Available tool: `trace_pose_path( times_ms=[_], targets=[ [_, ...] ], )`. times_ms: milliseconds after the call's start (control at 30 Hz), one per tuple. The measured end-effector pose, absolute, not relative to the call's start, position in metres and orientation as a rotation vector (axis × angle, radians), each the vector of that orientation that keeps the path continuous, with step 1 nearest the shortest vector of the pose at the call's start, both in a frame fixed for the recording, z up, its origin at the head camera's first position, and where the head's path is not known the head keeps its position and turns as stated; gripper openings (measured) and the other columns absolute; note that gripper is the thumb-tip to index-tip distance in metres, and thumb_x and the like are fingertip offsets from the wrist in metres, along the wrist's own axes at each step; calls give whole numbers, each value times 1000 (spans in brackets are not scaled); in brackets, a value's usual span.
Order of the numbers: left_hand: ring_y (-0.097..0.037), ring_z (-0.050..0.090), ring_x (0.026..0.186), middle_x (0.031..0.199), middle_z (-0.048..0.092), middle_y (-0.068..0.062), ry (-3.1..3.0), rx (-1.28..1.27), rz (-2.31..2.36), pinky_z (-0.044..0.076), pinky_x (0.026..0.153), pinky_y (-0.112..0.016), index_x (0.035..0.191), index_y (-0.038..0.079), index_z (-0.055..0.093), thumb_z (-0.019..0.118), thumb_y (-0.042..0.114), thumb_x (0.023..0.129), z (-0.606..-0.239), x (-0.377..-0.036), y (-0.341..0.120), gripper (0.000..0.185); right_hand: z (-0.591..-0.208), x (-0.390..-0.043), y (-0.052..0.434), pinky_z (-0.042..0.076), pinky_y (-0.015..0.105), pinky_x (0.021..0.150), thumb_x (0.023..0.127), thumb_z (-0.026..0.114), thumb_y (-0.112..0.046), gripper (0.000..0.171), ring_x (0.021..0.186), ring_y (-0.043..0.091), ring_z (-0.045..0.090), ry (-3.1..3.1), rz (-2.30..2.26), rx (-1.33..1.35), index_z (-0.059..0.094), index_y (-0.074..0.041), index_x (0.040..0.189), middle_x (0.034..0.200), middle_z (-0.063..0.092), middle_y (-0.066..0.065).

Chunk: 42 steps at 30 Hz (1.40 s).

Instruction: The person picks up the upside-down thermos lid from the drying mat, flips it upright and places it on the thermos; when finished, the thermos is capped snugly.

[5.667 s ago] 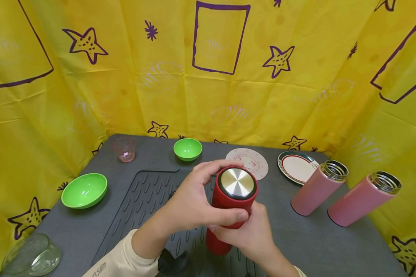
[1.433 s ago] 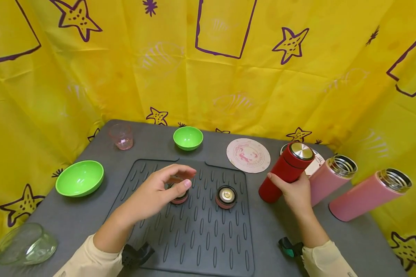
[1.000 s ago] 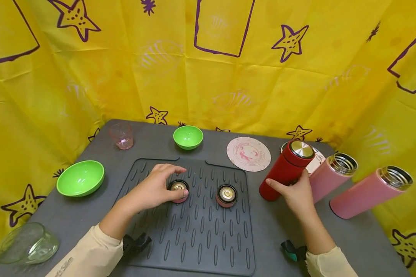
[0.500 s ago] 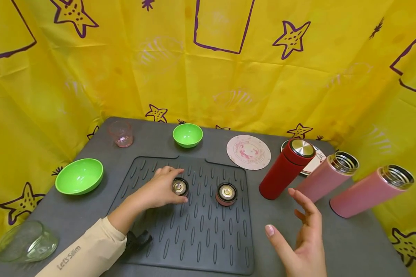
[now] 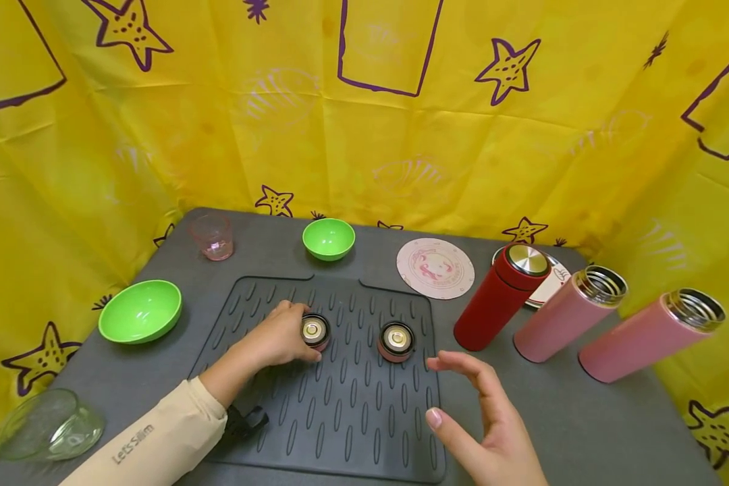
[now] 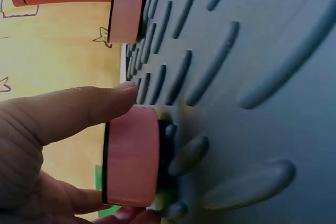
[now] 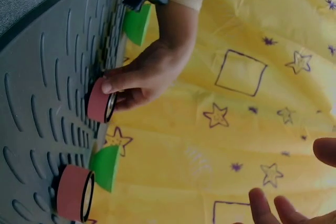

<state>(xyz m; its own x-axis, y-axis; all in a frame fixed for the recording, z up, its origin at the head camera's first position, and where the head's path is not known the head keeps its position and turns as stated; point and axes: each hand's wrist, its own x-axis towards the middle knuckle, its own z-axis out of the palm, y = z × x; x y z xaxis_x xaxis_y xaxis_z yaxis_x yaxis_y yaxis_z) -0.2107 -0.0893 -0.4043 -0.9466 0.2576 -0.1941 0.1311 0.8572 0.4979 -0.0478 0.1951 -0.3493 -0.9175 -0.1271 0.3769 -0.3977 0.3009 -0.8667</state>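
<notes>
Comparing with a second ago, my right hand [image 5: 486,418] has let go of the red flask [image 5: 499,297], which now stands capped and upright on the worktop [image 5: 583,418] just left of the two open pink flasks [image 5: 568,314]. That hand has drawn back over the near right corner of the ribbed mat [image 5: 340,412], fingers spread and relaxed, nothing in it. I judge the red flask finished with and the pink caps next in line.

My left hand [image 5: 279,337] has settled lower onto the left pink cap [image 5: 314,331]; the left wrist view shows the thumb along one side of it and a fingertip under the other, so the grip pinches the cap while it sits on the mat. The cap [image 6: 131,156] is a short pink cylinder with a dark rim and a shiny metal centre. Its twin [image 5: 396,341] sits untouched just to the right.
</notes>
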Motion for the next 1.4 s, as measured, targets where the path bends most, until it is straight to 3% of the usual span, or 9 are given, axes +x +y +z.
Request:
trace_pose_path(
  times_ms=[200,467,700,933,1233,1400],
  targets=[
    [-33,55,100,110,56,-17,2821,280,755,48,84,-47,125,-5,58,92,29,65,-404,-211,-94,76,-348,-49,192,33,19,99,86,71,-1,56,121,17,48,-2417,1631,444,51,-21,135,124,59,-3],
    [-26,58,95,109,58,-10,2861,351,851,49,82,-44,123,0,61,91,31,66,-383,-197,-89,72,-348,-62,189,34,26,98,91,69,-12,45,121,16,48,-2497,1698,430,53,-28,130,123,59,-8],
    [-17,57,89,107,58,-2,2894,552,962,49,78,-36,121,4,63,92,29,64,-353,-165,-72,68,-353,-92,181,41,33,90,90,72,-18,35,108,18,57,-2505,1681,436,59,-20,122,112,65,-6],
    [-9,55,93,106,55,6,2914,855,1063,50,81,-32,121,9,62,93,24,61,-332,-136,-60,69,-355,-115,169,47,36,81,88,74,-33,40,96,16,60,-2698,1749,299,59,-20,122,104,66,-2],
    [-8,45,100,109,53,9,2982,1124,986,48,85,-27,124,13,62,93,24,62,-327,-126,-54,70,-356,-117,159,49,30,68,90,72,-25,32,77,24,61,-2679,1957,390,62,-5,112,86,65,5],
    [-9,42,101,112,51,9,2999,1142,976,47,85,-26,125,17,60,93,23,61,-324,-125,-53,72,-356,-115,159,49,28,66,89,73,-22,27,76,32,62,-2619,2014,351,64,-7,108,83,67,7]
  ],
)
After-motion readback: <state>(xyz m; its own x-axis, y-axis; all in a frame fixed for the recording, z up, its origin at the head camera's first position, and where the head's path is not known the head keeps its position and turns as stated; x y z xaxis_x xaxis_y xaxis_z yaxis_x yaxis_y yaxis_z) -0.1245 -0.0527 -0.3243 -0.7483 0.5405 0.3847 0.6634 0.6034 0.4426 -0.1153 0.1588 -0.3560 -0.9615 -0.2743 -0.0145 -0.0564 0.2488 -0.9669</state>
